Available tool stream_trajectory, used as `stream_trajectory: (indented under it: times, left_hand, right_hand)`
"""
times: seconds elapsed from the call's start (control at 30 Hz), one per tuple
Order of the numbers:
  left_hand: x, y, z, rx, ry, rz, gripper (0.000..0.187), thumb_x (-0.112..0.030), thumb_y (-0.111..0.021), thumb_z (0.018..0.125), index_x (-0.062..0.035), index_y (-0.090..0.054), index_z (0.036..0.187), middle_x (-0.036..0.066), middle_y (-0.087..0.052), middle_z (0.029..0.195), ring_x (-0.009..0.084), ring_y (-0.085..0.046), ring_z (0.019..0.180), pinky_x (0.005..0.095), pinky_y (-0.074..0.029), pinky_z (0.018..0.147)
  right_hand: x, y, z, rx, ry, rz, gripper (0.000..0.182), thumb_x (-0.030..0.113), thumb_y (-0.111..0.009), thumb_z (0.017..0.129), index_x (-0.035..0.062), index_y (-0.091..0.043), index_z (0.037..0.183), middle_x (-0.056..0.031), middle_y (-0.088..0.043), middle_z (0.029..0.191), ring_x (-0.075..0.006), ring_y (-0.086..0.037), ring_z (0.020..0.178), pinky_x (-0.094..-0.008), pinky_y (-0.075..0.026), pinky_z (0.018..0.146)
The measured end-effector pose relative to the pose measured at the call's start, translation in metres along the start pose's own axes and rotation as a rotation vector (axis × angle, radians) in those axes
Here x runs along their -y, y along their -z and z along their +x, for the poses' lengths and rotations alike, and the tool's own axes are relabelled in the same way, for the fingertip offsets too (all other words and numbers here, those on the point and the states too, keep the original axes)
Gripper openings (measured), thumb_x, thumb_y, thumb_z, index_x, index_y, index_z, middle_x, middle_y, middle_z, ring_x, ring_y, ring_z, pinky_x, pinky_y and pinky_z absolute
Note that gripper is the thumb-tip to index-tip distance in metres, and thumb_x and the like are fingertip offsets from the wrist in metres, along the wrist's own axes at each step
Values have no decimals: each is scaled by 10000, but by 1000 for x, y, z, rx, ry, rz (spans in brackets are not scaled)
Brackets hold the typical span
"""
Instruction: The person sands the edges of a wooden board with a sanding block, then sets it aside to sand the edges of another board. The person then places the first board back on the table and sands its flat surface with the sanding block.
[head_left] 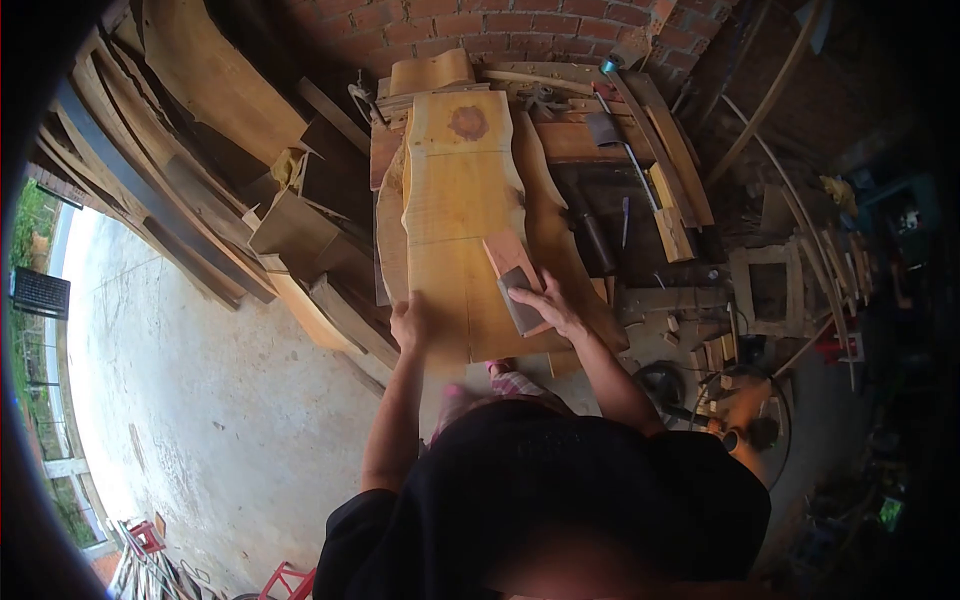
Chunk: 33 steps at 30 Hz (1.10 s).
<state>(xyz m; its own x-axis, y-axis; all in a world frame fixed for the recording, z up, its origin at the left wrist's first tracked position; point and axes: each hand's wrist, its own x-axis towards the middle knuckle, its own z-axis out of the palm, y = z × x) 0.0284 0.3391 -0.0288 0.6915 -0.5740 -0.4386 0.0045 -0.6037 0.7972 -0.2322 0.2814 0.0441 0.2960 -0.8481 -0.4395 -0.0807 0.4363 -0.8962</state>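
Observation:
A long live-edge wooden slab (455,200) with a dark knot near its far end lies in front of me, over other boards. My left hand (408,322) grips the slab's left edge near its close end. On the right part of the slab, my right hand (548,303) is closed round a grey sanding block (519,290). Under and beyond that block lies a flat reddish wooden piece (505,255), angled across the slab.
Boards (165,190) lean in a stack at the left. A brick wall (470,27) stands behind the bench. At the right are a long-handled tool (635,165), a wooden frame (775,290) and a round stand (745,425) with wood pieces.

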Motion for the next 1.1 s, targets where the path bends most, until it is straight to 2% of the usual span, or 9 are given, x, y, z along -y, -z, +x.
stream_trajectory:
  times: [0.07, 0.13, 0.27, 0.43, 0.6, 0.67, 0.87, 0.93, 1.1]
  left_hand:
    - [4, 2, 7, 26, -11, 14, 486, -467, -565, 893, 7, -669, 931, 168, -689, 857, 266, -661, 830, 381, -499, 786]
    - [6, 3, 9, 27, -66, 41, 483, -470, -556, 909, -1, -667, 928, 164, -688, 851, 267, -660, 827, 387, -496, 778]
    - [6, 9, 14, 38, -54, 82, 477, -492, -539, 921, -34, -666, 952, 166, -688, 871, 298, -659, 854, 407, -492, 785]
    - [15, 7, 27, 55, -147, 156, 490, -537, -494, 928, -79, -658, 986, 182, -680, 923, 349, -644, 909, 443, -477, 811]
    - [10, 15, 31, 79, -173, 154, 485, -527, -486, 933, -70, -648, 941, 174, -675, 892, 346, -645, 892, 440, -475, 803]
    - [8, 14, 27, 87, -167, 141, 487, -526, -484, 935, -66, -642, 922, 169, -669, 876, 345, -641, 880, 446, -474, 798]
    - [22, -6, 23, 6, -254, 214, 479, -516, -472, 939, -63, -624, 931, 182, -657, 856, 371, -632, 878, 472, -468, 788]
    - [26, -8, 21, -64, -358, 212, 481, -511, -470, 939, -52, -611, 931, 194, -653, 836, 388, -631, 855, 478, -471, 776]
    - [20, 13, 5, -2, -288, 177, 496, -509, -471, 938, -30, -600, 909, 206, -646, 815, 395, -629, 816, 481, -472, 752]
  right_hand:
    - [-23, 11, -2, -36, 252, -104, 620, 274, -770, 790, -2, -486, 1267, -107, -613, 1139, -198, -612, 1011, -315, -494, 861]
    - [-16, 30, -32, -135, 273, -124, 584, 245, -769, 791, -3, -504, 1248, -97, -629, 1102, -180, -618, 979, -305, -496, 841]
    - [-41, 84, -75, -344, 177, -20, 538, 217, -756, 802, 7, -521, 1238, -82, -630, 1077, -151, -615, 948, -299, -493, 832]
    - [-92, 123, -106, -558, -119, 76, 635, 375, -730, 799, 19, -499, 1271, -90, -589, 1127, -203, -595, 1006, -334, -484, 845]
    - [-115, 117, -105, -497, -76, 237, 653, 402, -735, 785, 20, -504, 1261, -87, -576, 1107, -211, -589, 997, -355, -502, 811]
    - [-111, 105, -100, -582, -51, 259, 527, 364, -716, 812, 62, -546, 1208, -57, -603, 1029, -187, -613, 895, -342, -510, 734]
    - [-122, 91, -96, -602, 30, 322, 561, 366, -734, 803, 54, -515, 1215, -71, -576, 1056, -204, -597, 948, -354, -503, 765]
    - [-128, 83, -97, -615, 60, 295, 558, 363, -732, 805, 57, -515, 1219, -65, -575, 1054, -202, -594, 942, -354, -502, 764]
    - [-139, 76, -103, -661, 115, 328, 553, 356, -728, 810, 63, -521, 1230, -62, -579, 1072, -195, -593, 957, -351, -502, 775]
